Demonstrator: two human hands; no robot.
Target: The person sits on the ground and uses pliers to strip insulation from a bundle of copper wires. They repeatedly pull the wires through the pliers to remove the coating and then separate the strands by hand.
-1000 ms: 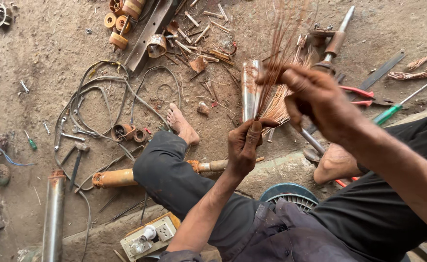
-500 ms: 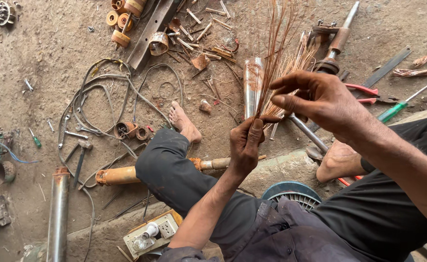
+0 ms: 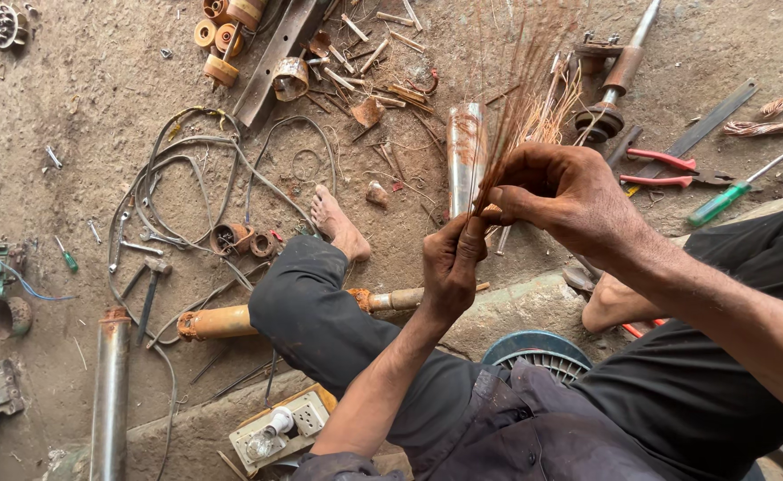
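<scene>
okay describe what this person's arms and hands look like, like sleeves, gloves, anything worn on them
Both arms are bare along all that shows, with no sleeve cuffs in view. The left hand and right hand wear no gloves, and no rings, watch or bracelet are visible. The hands look smudged with workshop grime. Lower down, dark trousers and a dark grey shirt are worn.

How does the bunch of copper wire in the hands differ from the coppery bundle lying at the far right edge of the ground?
The copper wire bunch stands upright, pinched at its base by the left hand and right hand; the coppery bundle lies flat on the dirt, untouched. The held bunch's strands are straight and fan apart at the top; the lying bundle looks twisted and bent. Both are thin reddish-brown metal strands.
</scene>
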